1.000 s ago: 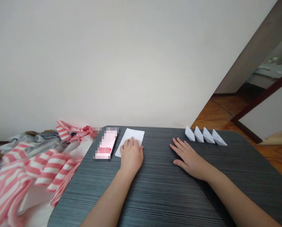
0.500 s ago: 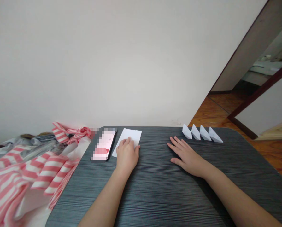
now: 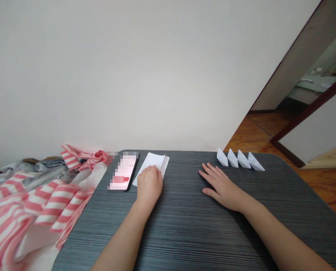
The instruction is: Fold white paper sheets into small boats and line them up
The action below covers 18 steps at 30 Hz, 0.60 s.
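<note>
My left hand point(image 3: 149, 186) is closed at the near right part of a small stack of white paper point(image 3: 153, 159), its fingers curled and pressed together on the top sheet. That sheet is bowed up and shifted to the left, so the edges of the sheets below show on the right. My right hand point(image 3: 220, 184) lies flat on the dark table point(image 3: 182, 229), fingers spread, holding nothing. Just beyond it, several folded white paper boats point(image 3: 243, 159) stand in a row near the table's back edge.
A phone point(image 3: 124, 172) with a lit, partly blurred screen lies left of the paper. Red-and-white striped cloth point(image 3: 55, 203) is heaped beside the table's left side. A pale wall point(image 3: 162, 75) rises behind; a wooden floor point(image 3: 258, 130) shows at right.
My left hand's fingers have curled in from lying flat, and the top sheet has bent and slid left over the stack. My right hand stays in place.
</note>
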Each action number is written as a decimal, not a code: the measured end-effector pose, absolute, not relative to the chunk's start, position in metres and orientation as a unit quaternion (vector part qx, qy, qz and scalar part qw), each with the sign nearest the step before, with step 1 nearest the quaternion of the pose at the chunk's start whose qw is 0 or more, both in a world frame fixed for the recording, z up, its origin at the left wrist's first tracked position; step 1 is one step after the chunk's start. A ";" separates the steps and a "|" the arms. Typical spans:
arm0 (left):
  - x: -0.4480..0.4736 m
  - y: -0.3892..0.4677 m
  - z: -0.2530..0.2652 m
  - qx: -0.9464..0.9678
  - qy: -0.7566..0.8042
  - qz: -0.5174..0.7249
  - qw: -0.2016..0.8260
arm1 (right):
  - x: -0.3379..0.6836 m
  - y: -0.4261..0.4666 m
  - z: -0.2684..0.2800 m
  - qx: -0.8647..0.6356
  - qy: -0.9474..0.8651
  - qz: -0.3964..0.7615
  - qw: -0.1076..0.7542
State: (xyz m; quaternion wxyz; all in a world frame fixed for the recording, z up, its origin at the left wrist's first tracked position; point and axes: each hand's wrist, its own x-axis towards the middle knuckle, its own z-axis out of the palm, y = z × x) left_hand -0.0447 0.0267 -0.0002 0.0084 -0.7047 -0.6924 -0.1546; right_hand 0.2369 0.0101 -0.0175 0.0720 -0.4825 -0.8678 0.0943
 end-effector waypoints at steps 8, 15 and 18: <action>-0.046 0.027 -0.002 -0.696 -0.697 -0.175 -0.005 | 0.237 0.011 -0.018 -0.481 -0.868 0.099 0.075; -0.048 0.030 -0.005 -0.689 -0.699 -0.193 -0.008 | 0.237 0.010 -0.017 -0.481 -0.869 0.095 0.073; -0.049 0.032 -0.006 -0.685 -0.703 -0.193 -0.005 | 0.236 0.010 -0.017 -0.481 -0.869 0.094 0.072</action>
